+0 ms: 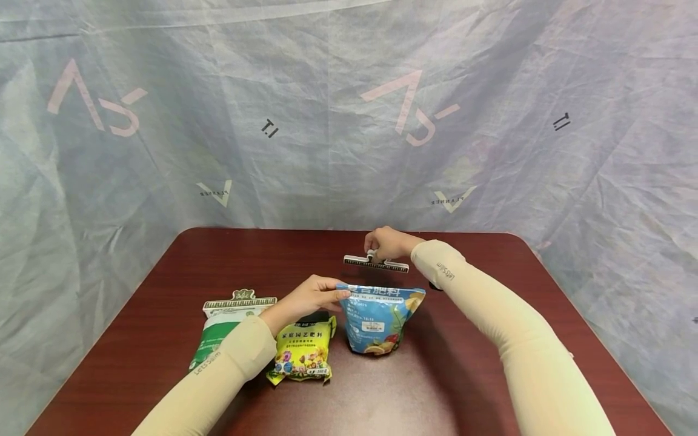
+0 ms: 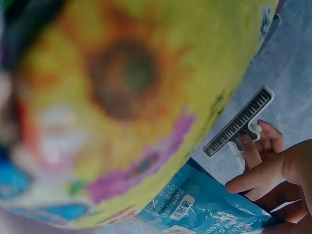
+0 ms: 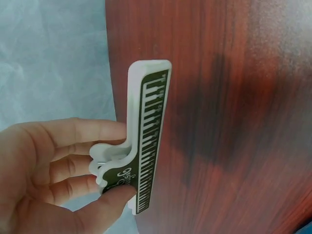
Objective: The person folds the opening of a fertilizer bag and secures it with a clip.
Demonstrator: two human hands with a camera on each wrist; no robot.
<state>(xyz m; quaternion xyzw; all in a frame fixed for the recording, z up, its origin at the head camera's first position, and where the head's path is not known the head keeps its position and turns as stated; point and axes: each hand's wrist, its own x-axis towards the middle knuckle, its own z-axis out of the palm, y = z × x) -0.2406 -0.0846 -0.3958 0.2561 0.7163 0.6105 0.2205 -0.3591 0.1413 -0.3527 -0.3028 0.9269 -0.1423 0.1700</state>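
Observation:
A blue fertilizer bag point(image 1: 376, 318) stands upright on the table, its top folded over. My left hand point(image 1: 313, 297) pinches the bag's upper left corner between thumb and fingers. Farther back and above the table, my right hand point(image 1: 388, 243) holds a wide white clip point(image 1: 376, 263) by its handle. In the right wrist view, the clip point(image 3: 148, 146) shows a dark strip with a piano-key pattern, the thumb point(image 3: 109, 207) on its front and fingers behind. The left wrist view shows the blue bag point(image 2: 195, 204) under the fingers.
Left of the blue bag lies a yellow fertilizer bag point(image 1: 303, 351), close under the left wrist. Beyond it, a green and white bag point(image 1: 218, 333) has a similar clip point(image 1: 240, 303) across its top. The left forearm partly covers that bag. Dark red table point(image 1: 403, 399); grey cloth hangs behind.

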